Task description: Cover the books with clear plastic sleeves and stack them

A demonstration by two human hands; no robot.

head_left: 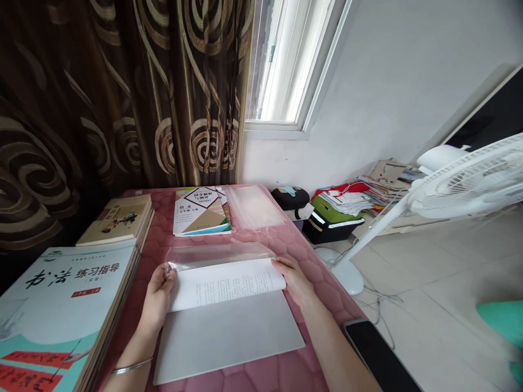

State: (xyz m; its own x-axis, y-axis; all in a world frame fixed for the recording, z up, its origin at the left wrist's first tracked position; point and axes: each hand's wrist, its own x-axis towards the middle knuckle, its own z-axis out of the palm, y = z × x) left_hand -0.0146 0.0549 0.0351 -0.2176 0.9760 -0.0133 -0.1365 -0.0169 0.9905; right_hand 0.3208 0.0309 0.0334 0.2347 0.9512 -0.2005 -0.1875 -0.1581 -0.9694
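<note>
Hands [157, 296] flank open book [224, 286] (plastic-sleeved).

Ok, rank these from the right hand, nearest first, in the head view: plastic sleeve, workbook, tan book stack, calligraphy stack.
From the right hand:
1. Clear plastic sleeve, far edge
2. Workbook, far edge
3. Tan book stack, far left
4. Calligraphy book stack, near left

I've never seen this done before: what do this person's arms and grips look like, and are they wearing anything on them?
The left arm and right arm are bare, with no sleeves in view. Neither grip, the left hand or the right hand, wears a glove, and no cables show. The only thing worn in view is a thin silver-coloured bangle on the left wrist.
</note>
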